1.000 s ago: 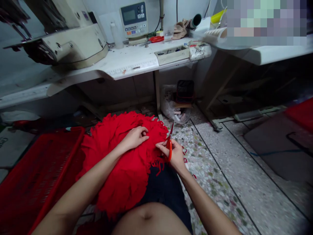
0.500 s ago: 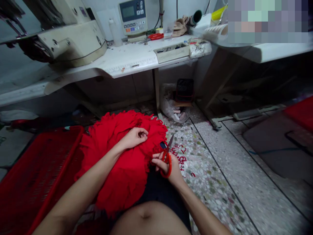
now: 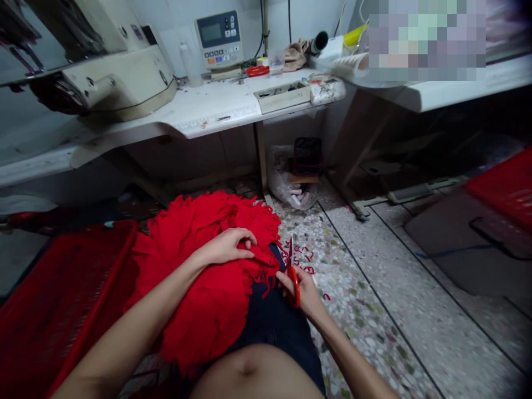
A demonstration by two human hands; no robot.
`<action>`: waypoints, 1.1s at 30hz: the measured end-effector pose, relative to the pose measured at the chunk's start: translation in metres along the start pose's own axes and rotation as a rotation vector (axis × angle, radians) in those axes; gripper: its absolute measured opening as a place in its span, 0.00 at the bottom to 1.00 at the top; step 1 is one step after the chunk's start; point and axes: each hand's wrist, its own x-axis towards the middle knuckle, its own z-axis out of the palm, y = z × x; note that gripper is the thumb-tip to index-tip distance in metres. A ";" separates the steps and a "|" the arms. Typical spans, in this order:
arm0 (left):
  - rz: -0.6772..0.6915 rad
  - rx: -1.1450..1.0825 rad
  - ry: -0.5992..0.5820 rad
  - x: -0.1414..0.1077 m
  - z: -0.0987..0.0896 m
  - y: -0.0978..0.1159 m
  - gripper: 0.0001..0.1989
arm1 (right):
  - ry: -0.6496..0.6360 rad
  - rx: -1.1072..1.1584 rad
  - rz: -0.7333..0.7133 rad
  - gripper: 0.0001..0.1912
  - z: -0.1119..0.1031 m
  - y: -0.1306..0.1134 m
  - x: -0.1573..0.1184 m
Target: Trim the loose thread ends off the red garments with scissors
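red cloth (image 3: 199, 299), perhaps orange scissor handles (image 3: 296, 287), speckled floor (image 3: 366, 316).

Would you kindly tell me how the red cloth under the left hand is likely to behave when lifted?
The red cloth would probably flop and sag, as it lies in soft folds. It may separate rather than rise as one, since many layered edges show. The dangling strands at its right side might swing.

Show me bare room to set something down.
Bare: terrazzo floor between red scraps and grey container; nearly so, white tabletop between sewing machine and inset tray. Crowded: around the control panel, with bottle, red-handled scissors and cup; the lap, partly under red fabric.
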 end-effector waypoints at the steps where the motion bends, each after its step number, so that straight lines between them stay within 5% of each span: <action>1: 0.029 0.093 -0.007 -0.001 0.002 0.001 0.14 | 0.002 -0.007 0.000 0.28 0.002 0.001 0.001; 7: 0.055 0.434 -0.008 -0.011 0.014 0.010 0.09 | -0.018 -0.023 0.012 0.26 0.005 0.006 0.006; 15: 0.158 0.152 -0.347 -0.042 0.012 0.018 0.07 | -0.028 -0.007 0.050 0.26 0.000 0.009 0.000; 23: 0.012 -0.199 0.099 -0.018 0.007 0.011 0.12 | 0.026 0.050 0.007 0.23 0.004 -0.009 0.004; 33: -0.046 -0.374 -0.002 0.008 0.002 0.017 0.17 | 0.112 0.206 -0.114 0.29 0.022 -0.063 0.044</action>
